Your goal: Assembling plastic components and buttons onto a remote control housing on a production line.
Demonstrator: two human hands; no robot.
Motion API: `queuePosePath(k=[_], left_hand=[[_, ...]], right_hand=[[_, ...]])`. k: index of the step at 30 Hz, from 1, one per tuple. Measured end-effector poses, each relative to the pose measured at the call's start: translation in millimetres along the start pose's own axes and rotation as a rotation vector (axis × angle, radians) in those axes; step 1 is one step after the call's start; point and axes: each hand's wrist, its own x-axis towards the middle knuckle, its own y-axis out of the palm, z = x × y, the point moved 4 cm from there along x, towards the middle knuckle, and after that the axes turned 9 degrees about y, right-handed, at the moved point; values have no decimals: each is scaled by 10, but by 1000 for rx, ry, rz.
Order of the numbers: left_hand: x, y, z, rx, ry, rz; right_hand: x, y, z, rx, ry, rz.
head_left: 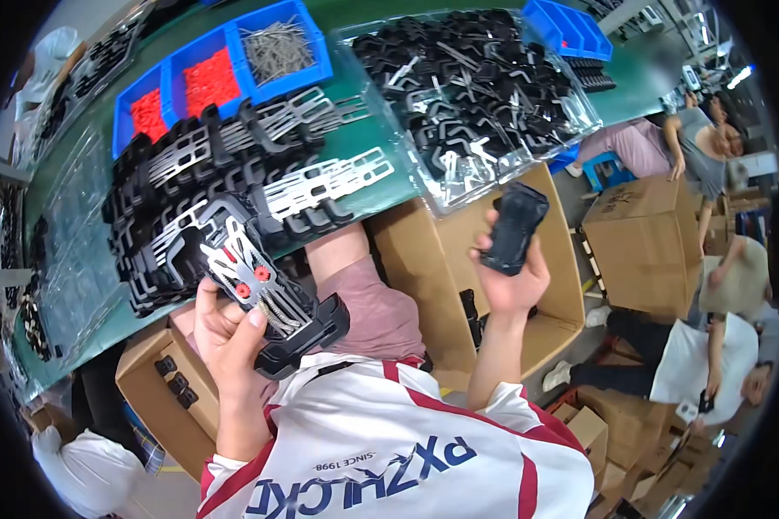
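My left hand (227, 333) is closed on a black plastic holder assembly (273, 298) with silver metal arms, two red round parts and springs showing on its open face. In my right hand (512, 281), held up over a cardboard box, is a black rectangular plastic piece (516, 227), fingers wrapped round its sides. The two pieces are apart. Just beyond my left hand, rows of similar black parts with silver metal brackets (329, 186) lie stacked on the green table (376, 156).
A blue three-part bin (169, 73) holds red parts and metal springs. A clear tray (441, 203) is heaped with black parts. Open cardboard boxes (550, 324) stand below the table edge, one (138, 363) at left. Other people sit at the right.
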Motion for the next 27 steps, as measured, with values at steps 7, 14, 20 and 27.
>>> queuePosePath(k=[7, 14, 20, 27], left_hand=[[-93, -208, -177, 83, 57, -166], [-192, -427, -305, 117, 103, -283], [-292, -773, -211, 28, 82, -323], [-340, -692, -304, 30, 199, -429]], right_hand=[[639, 52, -892, -937, -367, -148], [757, -103, -1123, -1115, -476, -271], [698, -28, -969, -1496, -364, -288], [633, 922, -1426, -1305, -449, -245]])
